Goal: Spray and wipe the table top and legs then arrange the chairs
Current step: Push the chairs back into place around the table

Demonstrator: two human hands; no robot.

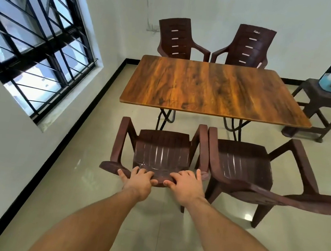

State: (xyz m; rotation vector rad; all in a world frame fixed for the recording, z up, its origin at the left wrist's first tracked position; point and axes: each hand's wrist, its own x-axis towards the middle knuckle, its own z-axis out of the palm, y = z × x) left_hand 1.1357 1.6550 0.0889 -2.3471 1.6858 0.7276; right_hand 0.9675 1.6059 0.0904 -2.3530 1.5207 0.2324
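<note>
Clasping top of chair back, L grip beside R grip.

No legible txt — far chair logo blurred

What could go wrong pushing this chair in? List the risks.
The near-left chair, gripped by the left hand and right hand, sits close beside the near-right chair; their armrests may snag. Pushed far, its seat could knock the table's crossed metal legs.
</note>
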